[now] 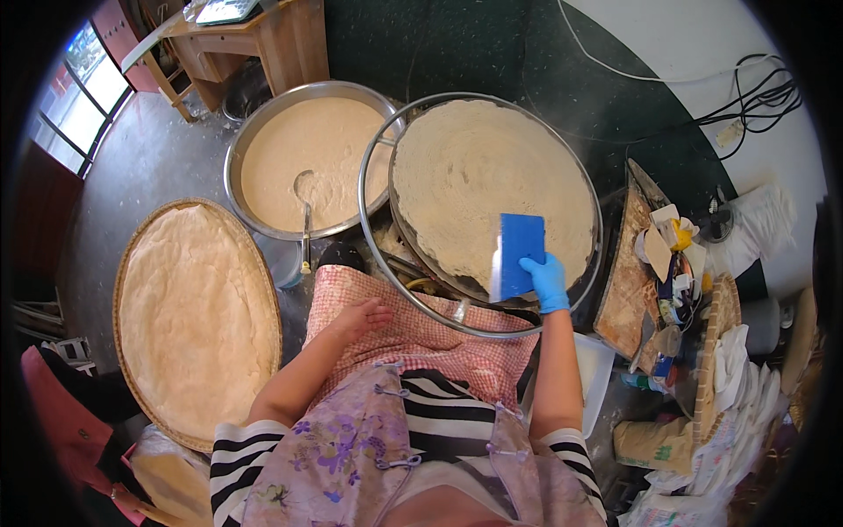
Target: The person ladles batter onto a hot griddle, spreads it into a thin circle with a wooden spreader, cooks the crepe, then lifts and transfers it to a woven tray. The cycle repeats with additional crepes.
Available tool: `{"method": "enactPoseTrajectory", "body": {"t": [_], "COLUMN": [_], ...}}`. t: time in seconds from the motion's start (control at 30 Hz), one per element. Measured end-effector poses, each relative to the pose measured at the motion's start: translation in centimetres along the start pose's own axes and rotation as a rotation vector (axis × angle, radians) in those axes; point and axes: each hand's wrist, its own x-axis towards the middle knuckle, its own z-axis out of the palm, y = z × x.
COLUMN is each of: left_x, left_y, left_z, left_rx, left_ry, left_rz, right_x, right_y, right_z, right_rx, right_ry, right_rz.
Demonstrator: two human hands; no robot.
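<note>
My right hand (548, 279), in a blue glove, grips a blue scraper (520, 244) on the lower part of a round griddle (479, 171) spread with pale batter. A steel ring (363, 198) surrounds the griddle. My bare left hand (364, 316) is open over a checked cloth (338, 290) on my lap, with nothing in it. To the upper left, a wide steel basin (259, 140) of batter holds a ladle (306, 224). At the left lies a large woven tray (125, 299) topped with thin pale sheets (198, 325).
A wooden desk (290, 44) stands behind the basin. At right are a stained board (619, 294) with small items, cables (751, 97), a white container (597, 364) and stacked sacks (738, 404). At lower left are a red item (66, 422) and a doorway (79, 88) further back.
</note>
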Motion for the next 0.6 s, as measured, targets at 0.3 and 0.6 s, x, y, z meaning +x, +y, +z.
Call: {"method": "enactPoseTrajectory", "body": {"t": [0.3,0.6], "left_x": [0.0,-0.4], "left_y": [-0.5,-0.2], "left_z": [0.1,0.8], "left_rx": [0.059,0.046], "left_ry": [0.011,0.042], "left_rz": [0.054,0.039], "right_x": [-2.9,-10.2], "right_y": [-2.5,-0.4], "right_z": [7.4,8.4], "right_rx": [-0.308,-0.410], "right_ry": [-0.042,0.068], "right_rz": [-0.541,-0.751]}}
